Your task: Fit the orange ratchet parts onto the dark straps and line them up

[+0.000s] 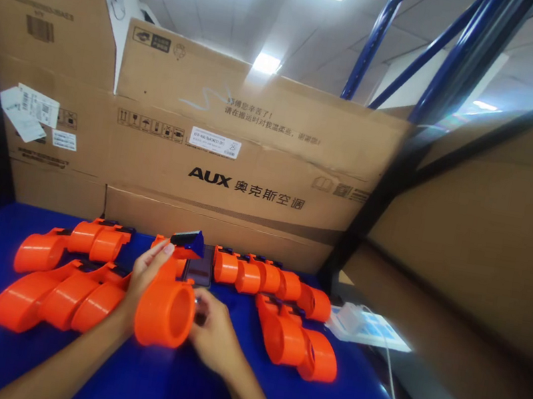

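Observation:
My left hand (145, 278) is closed around an orange plastic part with a round, hollow cylinder (154, 316), held up above the blue table. A dark blue and black piece (194, 244) sticks out at the top of this part, by my left thumb. Close to the cylinder's open right end, my right hand (215, 334) is closed with its fingers bent together. Something small and dark shows between those fingers, too blurred to name. Whether the right fingertips touch the cylinder is hard to make out.
Similar orange parts lie in groups on the blue table (155, 391), at left (22, 299) and right (284, 341). Behind my hands lies a dark flat phone-like object (200, 266). Cardboard walls (161, 162) enclose the back; a white charger with cable (353, 318) sits at right.

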`<state>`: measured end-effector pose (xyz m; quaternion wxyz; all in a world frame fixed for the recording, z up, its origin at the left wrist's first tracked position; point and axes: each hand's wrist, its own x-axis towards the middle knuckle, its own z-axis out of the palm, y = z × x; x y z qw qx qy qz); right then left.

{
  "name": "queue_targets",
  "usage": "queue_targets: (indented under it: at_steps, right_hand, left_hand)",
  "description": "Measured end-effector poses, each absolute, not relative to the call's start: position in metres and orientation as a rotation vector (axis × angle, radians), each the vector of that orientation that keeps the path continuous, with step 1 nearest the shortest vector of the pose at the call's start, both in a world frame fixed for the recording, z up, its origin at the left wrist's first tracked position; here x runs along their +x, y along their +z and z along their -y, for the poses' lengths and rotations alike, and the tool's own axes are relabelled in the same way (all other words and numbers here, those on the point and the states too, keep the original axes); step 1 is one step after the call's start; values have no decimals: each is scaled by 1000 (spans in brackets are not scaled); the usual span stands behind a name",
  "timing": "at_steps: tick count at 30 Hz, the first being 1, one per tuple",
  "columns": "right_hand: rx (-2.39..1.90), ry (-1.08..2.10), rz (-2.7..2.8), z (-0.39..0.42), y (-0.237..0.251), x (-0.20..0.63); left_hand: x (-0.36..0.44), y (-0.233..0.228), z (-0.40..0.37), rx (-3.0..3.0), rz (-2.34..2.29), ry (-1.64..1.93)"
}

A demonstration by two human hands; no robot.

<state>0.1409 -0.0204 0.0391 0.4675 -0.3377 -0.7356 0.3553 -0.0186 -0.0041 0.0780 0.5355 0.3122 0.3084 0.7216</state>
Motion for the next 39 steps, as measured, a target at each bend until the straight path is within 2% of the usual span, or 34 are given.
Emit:
queue_targets:
  at_steps: [7,15,20,29,39]
  right_hand:
    - [-805,710,2008,28,57,142]
    - [-761,485,2507,30,56,151]
    - [-753,414,2610,31,58,155]
    - [-784,373,2495,28,53,159]
    - [-908,560,1758,6,46,167]
  left_hand:
    - [-16,80,10,756,-705,1717]
    - [-15,75,7,748,-755,1723]
    - [-17,63,-3,804,-786,1712]
    - [-17,54,-7,950,-783,1651]
    - [-5,36,-3,1073,-811,1523]
